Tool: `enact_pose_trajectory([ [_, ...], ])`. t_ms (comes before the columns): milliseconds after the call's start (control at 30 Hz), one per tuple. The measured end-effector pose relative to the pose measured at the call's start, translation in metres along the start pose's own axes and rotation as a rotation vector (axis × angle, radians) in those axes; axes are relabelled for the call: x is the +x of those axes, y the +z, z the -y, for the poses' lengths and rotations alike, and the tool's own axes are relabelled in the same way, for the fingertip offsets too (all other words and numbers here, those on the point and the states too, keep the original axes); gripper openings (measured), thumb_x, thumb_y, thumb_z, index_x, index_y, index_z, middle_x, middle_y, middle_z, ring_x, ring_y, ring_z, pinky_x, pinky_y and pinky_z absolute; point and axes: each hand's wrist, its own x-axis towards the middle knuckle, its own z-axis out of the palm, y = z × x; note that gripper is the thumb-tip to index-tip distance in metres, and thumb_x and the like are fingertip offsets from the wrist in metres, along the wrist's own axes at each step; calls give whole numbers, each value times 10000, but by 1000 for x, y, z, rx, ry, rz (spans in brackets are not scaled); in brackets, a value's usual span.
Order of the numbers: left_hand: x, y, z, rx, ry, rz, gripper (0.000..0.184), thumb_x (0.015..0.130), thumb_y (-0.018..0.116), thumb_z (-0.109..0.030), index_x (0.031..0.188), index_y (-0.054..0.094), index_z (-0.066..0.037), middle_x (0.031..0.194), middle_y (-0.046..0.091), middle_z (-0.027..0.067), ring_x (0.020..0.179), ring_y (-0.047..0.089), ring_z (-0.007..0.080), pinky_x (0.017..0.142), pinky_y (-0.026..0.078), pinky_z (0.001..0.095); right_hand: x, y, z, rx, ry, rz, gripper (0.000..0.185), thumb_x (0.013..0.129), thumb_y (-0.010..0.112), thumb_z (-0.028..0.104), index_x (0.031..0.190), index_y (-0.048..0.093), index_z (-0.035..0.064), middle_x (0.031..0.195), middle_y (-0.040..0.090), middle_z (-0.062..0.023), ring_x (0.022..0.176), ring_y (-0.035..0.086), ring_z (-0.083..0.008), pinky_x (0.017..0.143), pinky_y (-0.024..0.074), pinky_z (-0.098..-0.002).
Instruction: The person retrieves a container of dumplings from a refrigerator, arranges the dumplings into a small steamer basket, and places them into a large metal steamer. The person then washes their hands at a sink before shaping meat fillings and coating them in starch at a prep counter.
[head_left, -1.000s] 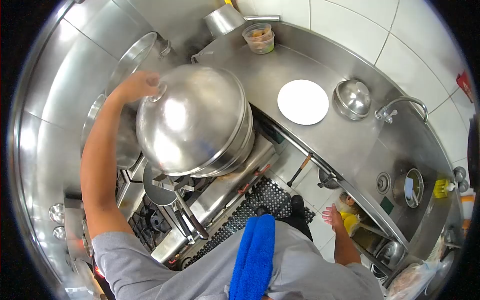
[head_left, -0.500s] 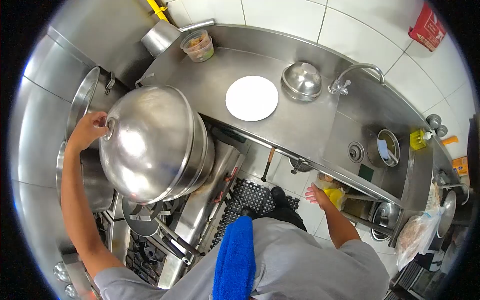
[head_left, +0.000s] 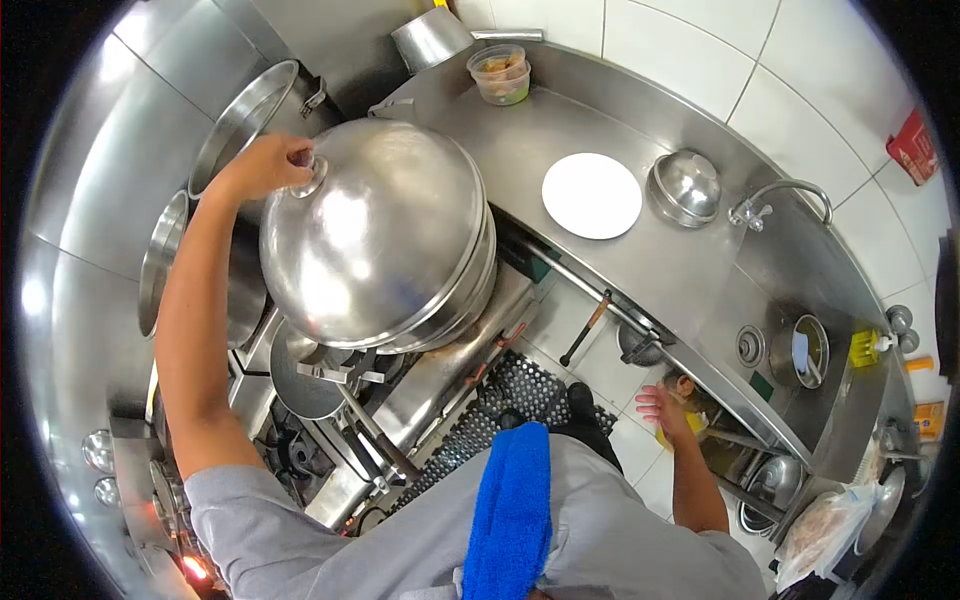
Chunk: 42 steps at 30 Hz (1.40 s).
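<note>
My left hand (head_left: 268,168) is closed around the knob at the top of a large domed steel lid (head_left: 385,235). The lid sits on a wide steamer pot (head_left: 470,290) on the stove, and I cannot make out any gap at its rim. My right hand (head_left: 662,408) hangs low by the counter's front edge, fingers apart, holding nothing. Beneath the pot lies a dark frying pan (head_left: 300,385) with its handle pointing toward me. A round white plate (head_left: 592,196) rests on the steel counter (head_left: 530,135).
Beside the plate are stacked steel bowls (head_left: 686,188). A plastic tub (head_left: 498,75) with food and a saucepan (head_left: 430,40) stand at the back. The sink (head_left: 715,345) with a faucet (head_left: 790,195) holds a small pot (head_left: 808,350). Tall stockpots (head_left: 245,125) line the left wall. A perforated mat (head_left: 530,395) covers the floor.
My view has shifted, so the counter and pot appear farther right and slightly higher. My left hand stays on the lid's knob; the right stays empty.
</note>
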Motion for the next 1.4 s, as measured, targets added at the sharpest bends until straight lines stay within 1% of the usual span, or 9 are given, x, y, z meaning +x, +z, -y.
enact_pose_trajectory([
  [300, 7, -5, 7, -9, 9, 92, 315, 745, 667, -250, 917, 624, 10, 778, 619, 120, 742, 579, 246, 702, 454, 350, -52, 36, 37, 102, -59, -64, 539, 982, 377, 501, 1216, 563, 53, 1067, 658, -74, 880, 621, -154, 764, 469, -295],
  [433, 13, 5, -12, 219, 210, -138, 712, 784, 728, -369, 1366, 462, -58, 1385, 468, 175, 1292, 444, 301, 1068, 345, 389, -72, 8, 113, -60, -478, -34, 421, 966, 489, 402, 1180, 579, 51, 1037, 653, -57, 885, 601, -130, 783, 473, -285],
  [533, 8, 15, -107, -8, 371, -248, 612, 807, 721, -311, 1321, 512, -53, 1339, 519, 157, 1247, 487, 304, 1041, 371, 388, -56, -47, 193, -259, -794, -245, 419, 947, 526, 398, 1134, 607, 32, 1023, 646, -54, 932, 589, -144, 826, 466, -299],
  [667, 29, 58, -238, -423, 545, 69, 548, 841, 700, -216, 1328, 508, -54, 1317, 534, 95, 1213, 494, 204, 1009, 395, 359, 7, -131, 299, -406, -848, -775, 514, 912, 534, 363, 1250, 543, -23, 1225, 601, -206, 1155, 568, -308, 970, 424, -362],
  [767, 82, 144, -341, -863, 710, 317, 480, 865, 681, -212, 1285, 537, -29, 1235, 585, 118, 1069, 601, 194, 917, 475, 323, 66, -172, 338, -519, -844, -1048, 448, 904, 522, 342, 1205, 592, 17, 1165, 628, -201, 1103, 594, -336, 946, 447, -380],
  [867, 124, 220, -455, -1061, 629, 552, 476, 915, 604, -197, 1336, 470, -22, 1236, 569, 105, 1092, 605, 204, 922, 476, 320, 79, -186, 329, -765, -993, -808, 394, 895, 526, 334, 1168, 632, 70, 1101, 662, -161, 1040, 629, -318, 913, 472, -397],
  [933, 141, 256, -523, -1374, 365, 714, 482, 918, 575, -171, 1357, 439, -28, 1237, 561, 117, 1072, 620, 209, 895, 487, 326, 21, -169, 332, -838, -705, -536, 348, 878, 547, 302, 1127, 657, 86, 1053, 677, -146, 975, 658, -294, 868, 496, -385],
  [1233, 194, 286, -712, -1699, 164, 587, 192, 917, 562, -228, 1024, 583, -70, 834, 619, 20, 772, 630, 142, 678, 478, 282, -27, -258, 326, -163, -760, -566, 263, 877, 582, 206, 1057, 665, 32, 914, 693, -85, 838, 644, -161, 783, 496, -299],
  [1400, 207, 287, -732, -1850, 158, 515, 140, 925, 538, -207, 858, 572, -89, 706, 568, 6, 592, 541, 102, 560, 452, 256, -22, -269, 347, -355, -701, -570, 250, 855, 623, 210, 1021, 662, 28, 857, 670, -26, 770, 603, -116, 682, 468, -255],
])
